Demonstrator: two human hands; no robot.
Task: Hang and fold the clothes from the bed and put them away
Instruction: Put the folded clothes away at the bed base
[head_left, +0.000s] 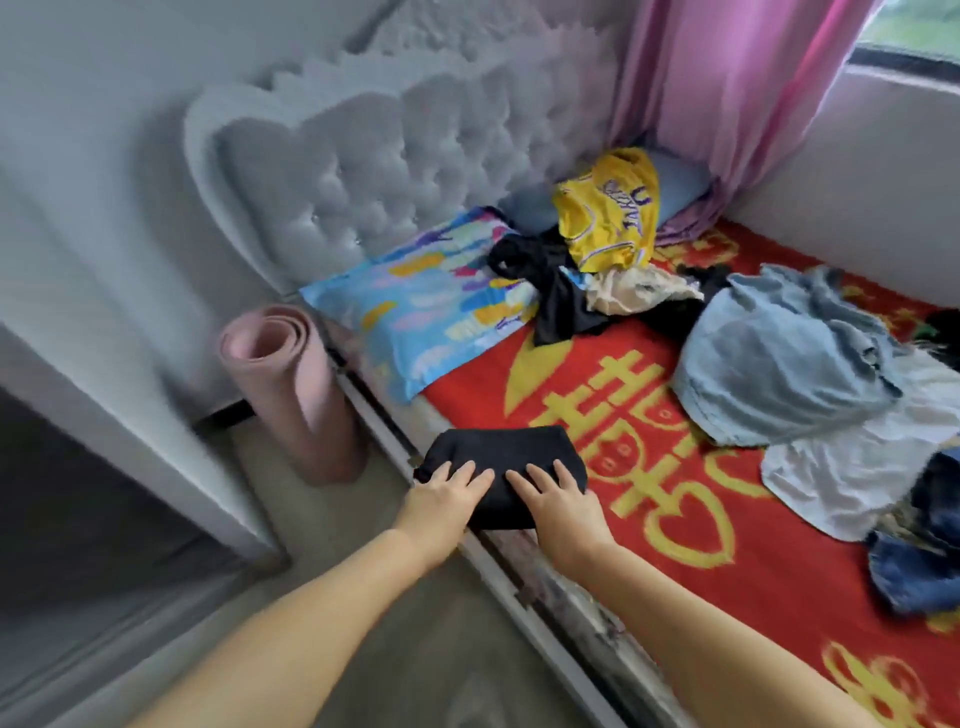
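Black folded garment (498, 457), near edge under hands

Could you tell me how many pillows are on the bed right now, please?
2. A colourful patterned pillow lies against the headboard; a plain blue pillow sits beside it, partly under the yellow jersey. Others may be hidden beneath clothes.
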